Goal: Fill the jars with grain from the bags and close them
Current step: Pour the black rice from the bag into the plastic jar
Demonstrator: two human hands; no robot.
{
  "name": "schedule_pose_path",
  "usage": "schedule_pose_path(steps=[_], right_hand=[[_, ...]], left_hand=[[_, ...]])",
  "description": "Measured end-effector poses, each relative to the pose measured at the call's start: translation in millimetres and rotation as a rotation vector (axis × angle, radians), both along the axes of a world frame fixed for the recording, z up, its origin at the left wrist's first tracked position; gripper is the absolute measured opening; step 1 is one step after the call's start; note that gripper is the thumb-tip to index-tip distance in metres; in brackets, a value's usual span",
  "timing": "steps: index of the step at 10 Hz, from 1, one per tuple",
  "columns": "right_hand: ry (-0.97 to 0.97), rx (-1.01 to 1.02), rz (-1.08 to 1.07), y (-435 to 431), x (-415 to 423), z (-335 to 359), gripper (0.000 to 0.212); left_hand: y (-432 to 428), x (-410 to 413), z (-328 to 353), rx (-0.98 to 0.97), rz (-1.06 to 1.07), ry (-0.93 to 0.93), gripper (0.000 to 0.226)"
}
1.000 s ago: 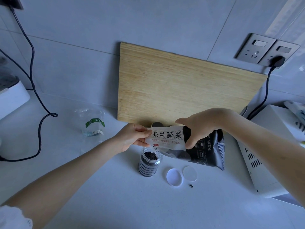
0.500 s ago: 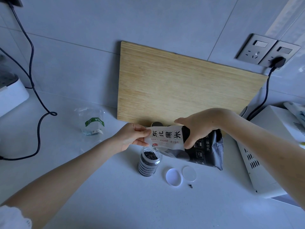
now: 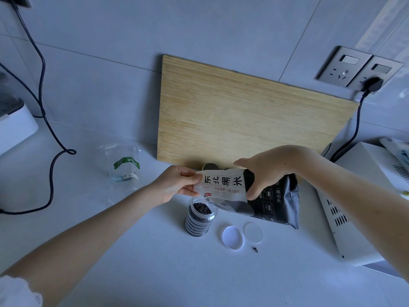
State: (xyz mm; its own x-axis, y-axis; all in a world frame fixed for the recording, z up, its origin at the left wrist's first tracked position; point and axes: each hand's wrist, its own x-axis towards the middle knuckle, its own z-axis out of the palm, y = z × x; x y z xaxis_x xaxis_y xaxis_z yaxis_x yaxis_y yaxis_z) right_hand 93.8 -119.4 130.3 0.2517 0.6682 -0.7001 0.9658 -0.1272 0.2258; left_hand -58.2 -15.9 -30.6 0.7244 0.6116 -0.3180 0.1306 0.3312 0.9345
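Observation:
A black and white bag of black rice [image 3: 272, 200] is tipped sideways above a small clear ribbed jar [image 3: 200, 218] that holds dark grain nearly to its rim. My left hand [image 3: 177, 185] pinches the bag's white mouth end. My right hand [image 3: 263, 171] grips the bag's middle from above. Two round clear lids [image 3: 232, 237] [image 3: 253, 232] lie flat on the counter right of the jar. A dark jar top [image 3: 210, 166] shows behind the bag.
A bamboo cutting board [image 3: 243, 116] leans against the tiled wall. A clear plastic bag with a green label [image 3: 124, 162] lies at the left. A white appliance [image 3: 363, 202] stands at the right, another [image 3: 15, 127] at the left, with a black cord [image 3: 51, 169]. A small dark speck [image 3: 256, 249] lies by the lids.
Both hands and the bag have stayed almost still over the jar; the bag has shifted very slightly.

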Motion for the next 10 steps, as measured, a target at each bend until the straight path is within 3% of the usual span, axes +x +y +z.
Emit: schedule_pose_path(steps=[10], right_hand=[[0.011,-0.024,-0.010,3.4,-4.3,2.4,0.084]], left_hand=[[0.6,-1.6,-5.3,-0.022,-0.008,-0.019,0.009]])
